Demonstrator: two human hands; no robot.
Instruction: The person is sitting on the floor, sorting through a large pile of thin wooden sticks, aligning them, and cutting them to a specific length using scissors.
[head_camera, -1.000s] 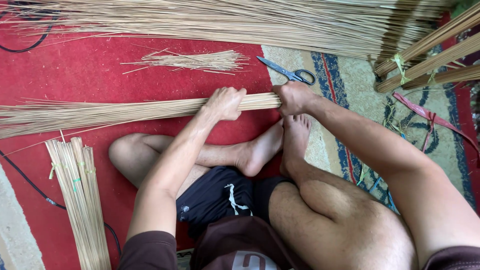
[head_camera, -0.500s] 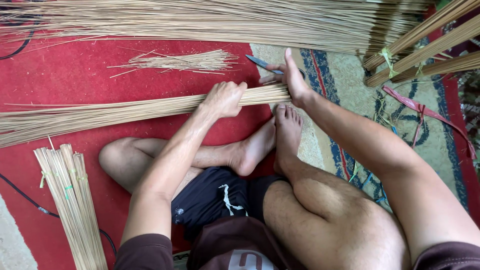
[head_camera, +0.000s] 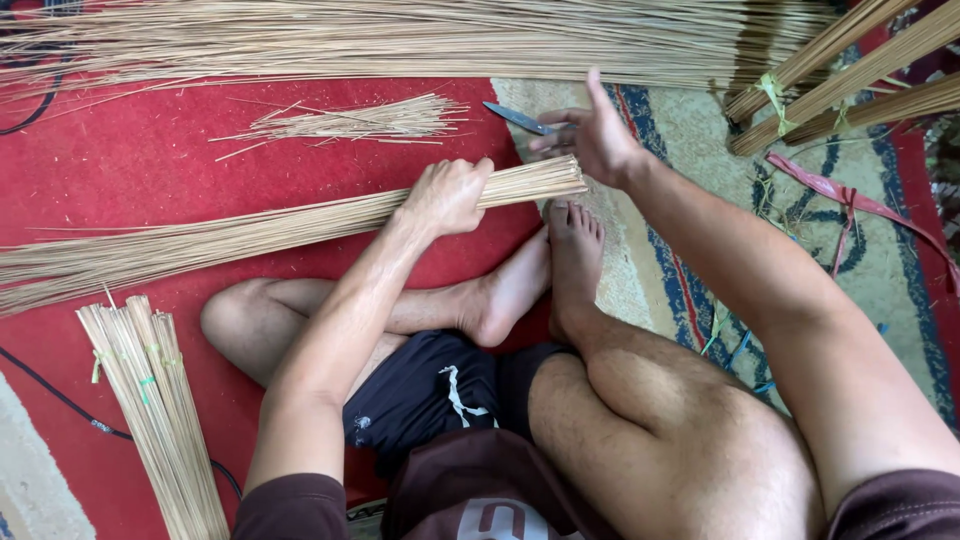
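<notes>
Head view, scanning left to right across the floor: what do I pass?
Tied stick bundle → loose short sticks → left hand gripping the long bundle → scissors → right hand → pink ribbon.

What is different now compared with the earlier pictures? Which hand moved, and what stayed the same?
The right hand let go of the end of the stick bundle and moved up toward the scissors, which its fingers now reach. The left hand kept its grip around the bundle. The loose pile of short sticks, the tied bundle at lower left and the crossed legs stayed as they were.
</notes>
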